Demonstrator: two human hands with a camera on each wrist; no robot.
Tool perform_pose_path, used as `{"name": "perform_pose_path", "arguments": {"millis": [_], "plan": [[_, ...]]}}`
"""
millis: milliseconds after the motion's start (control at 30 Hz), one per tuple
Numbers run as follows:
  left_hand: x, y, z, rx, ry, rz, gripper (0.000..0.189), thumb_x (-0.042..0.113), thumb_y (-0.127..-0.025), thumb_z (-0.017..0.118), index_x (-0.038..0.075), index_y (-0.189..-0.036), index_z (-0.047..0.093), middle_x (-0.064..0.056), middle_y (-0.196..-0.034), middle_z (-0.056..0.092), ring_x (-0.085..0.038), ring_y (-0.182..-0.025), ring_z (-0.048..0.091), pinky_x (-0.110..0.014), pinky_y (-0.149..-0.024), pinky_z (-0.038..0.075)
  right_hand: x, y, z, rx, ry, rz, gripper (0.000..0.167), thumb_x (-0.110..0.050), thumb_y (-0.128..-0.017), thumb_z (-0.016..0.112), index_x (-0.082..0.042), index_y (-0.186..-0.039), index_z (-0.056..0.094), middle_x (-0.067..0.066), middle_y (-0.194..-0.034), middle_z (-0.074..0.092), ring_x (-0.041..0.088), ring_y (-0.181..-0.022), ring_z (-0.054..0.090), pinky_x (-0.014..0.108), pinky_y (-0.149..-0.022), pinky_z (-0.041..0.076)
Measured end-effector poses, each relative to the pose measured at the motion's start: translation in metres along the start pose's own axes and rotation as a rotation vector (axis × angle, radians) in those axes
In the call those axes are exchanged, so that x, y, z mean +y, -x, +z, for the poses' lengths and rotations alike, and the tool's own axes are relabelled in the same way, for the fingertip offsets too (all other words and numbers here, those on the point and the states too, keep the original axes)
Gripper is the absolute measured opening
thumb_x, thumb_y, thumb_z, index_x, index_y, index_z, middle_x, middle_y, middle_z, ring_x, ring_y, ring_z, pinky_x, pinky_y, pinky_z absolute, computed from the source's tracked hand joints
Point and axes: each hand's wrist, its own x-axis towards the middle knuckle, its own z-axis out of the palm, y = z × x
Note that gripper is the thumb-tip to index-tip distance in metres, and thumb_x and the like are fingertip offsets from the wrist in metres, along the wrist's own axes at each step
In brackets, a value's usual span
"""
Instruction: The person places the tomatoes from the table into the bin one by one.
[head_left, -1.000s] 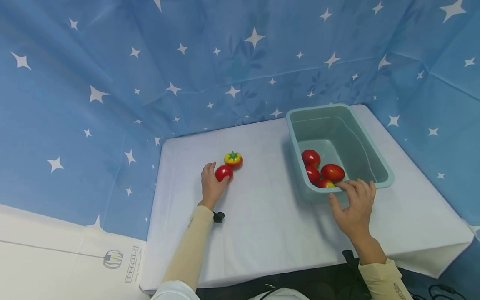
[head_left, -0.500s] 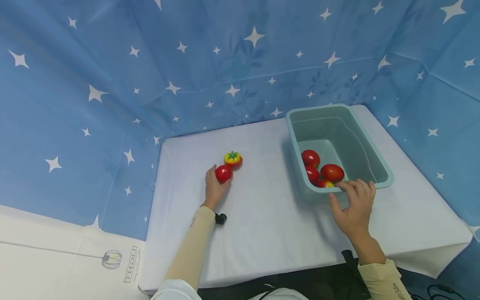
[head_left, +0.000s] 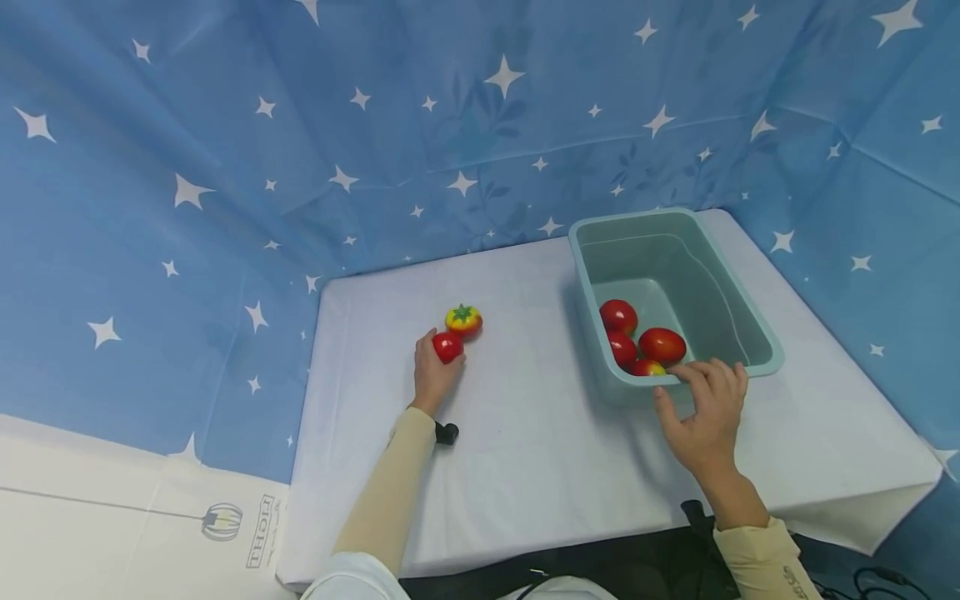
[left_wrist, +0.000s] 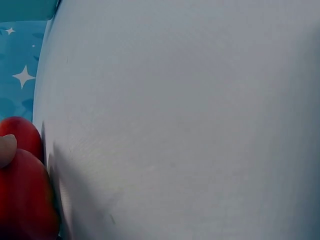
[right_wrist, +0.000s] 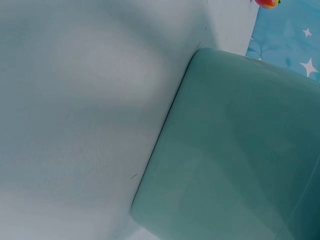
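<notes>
On the left of the table, my left hand (head_left: pixel 436 377) grips a glossy red tomato (head_left: pixel 447 347), its thumb on the near right side. A second tomato (head_left: pixel 463 320), yellow on top with a green star-shaped calyx, sits just behind. In the left wrist view the thumb tip (left_wrist: pixel 6 151) presses on the nearer tomato (left_wrist: pixel 27 200). My right hand (head_left: pixel 705 417) holds the near rim of a blue-green plastic bin (head_left: pixel 750 304), fingers over the edge and thumb outside. Inside the bin, several tomatoes (head_left: pixel 663 346) lie against its left and near part.
A white cloth covers the table (head_left: pixel 510 467). Blue star-printed curtains (head_left: pixel 420 125) hang close behind and at the sides. The bin's outer wall (right_wrist: pixel 225 150) fills much of the right wrist view. Dark cables (head_left: pixel 885 579) lie at the lower right.
My left hand has closed its fingers round the red tomato, moving slightly right. The right hand stays on the bin's rim, and the bin has not moved.
</notes>
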Motion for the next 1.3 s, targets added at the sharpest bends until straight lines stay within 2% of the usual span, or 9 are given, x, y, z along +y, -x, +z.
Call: {"name": "perform_pose_path", "arguments": {"millis": [233,433,767,1033,1300], "plan": [[0.002,0.002,-0.004,0.018,0.021,-0.006,0.077,0.021,-0.084,0.076,0.010,-0.146,0.031,-0.010,-0.140,0.040,-0.027,-0.129,0.041,-0.049,-0.103,0.044,0.000,0.000,0.000,-0.004,0.003,-0.001,0.045,-0.038,-0.082,0.063,0.003,-0.099,0.067,0.023,-0.101,0.060,0.043,-0.105,0.048,0.061,-0.112,0.013],[0.012,0.003,-0.010,0.031,0.054,0.032,0.078,0.021,-0.083,0.077,0.012,-0.145,0.031,-0.010,-0.140,0.041,-0.027,-0.129,0.041,-0.048,-0.102,0.045,-0.001,0.000,0.000,-0.006,0.005,-0.002,0.047,-0.041,-0.083,0.063,0.003,-0.100,0.067,0.024,-0.102,0.060,0.042,-0.106,0.048,0.061,-0.112,0.013],[0.043,0.007,-0.020,0.012,0.105,0.075,0.079,0.022,-0.082,0.077,0.017,-0.146,0.031,-0.006,-0.140,0.041,-0.026,-0.130,0.040,-0.049,-0.097,0.049,0.000,0.000,0.000,-0.004,-0.001,-0.005,0.044,-0.037,-0.080,0.065,0.002,-0.100,0.067,0.024,-0.101,0.060,0.042,-0.106,0.048,0.061,-0.112,0.014],[0.069,0.013,-0.026,0.002,0.108,0.155,0.078,0.025,-0.081,0.078,0.017,-0.144,0.032,-0.005,-0.140,0.042,-0.026,-0.129,0.041,-0.050,-0.094,0.051,0.001,0.000,0.000,-0.012,-0.001,-0.001,0.042,-0.035,-0.079,0.065,0.001,-0.101,0.067,0.023,-0.102,0.060,0.042,-0.106,0.047,0.061,-0.112,0.013],[0.096,0.013,-0.034,0.004,0.117,0.269,0.082,0.021,-0.078,0.082,0.019,-0.143,0.033,-0.004,-0.141,0.042,-0.025,-0.128,0.041,-0.049,-0.092,0.052,0.001,0.000,0.000,-0.011,-0.003,-0.002,0.042,-0.033,-0.079,0.066,0.002,-0.101,0.067,0.023,-0.103,0.060,0.041,-0.107,0.048,0.061,-0.113,0.013]]}}
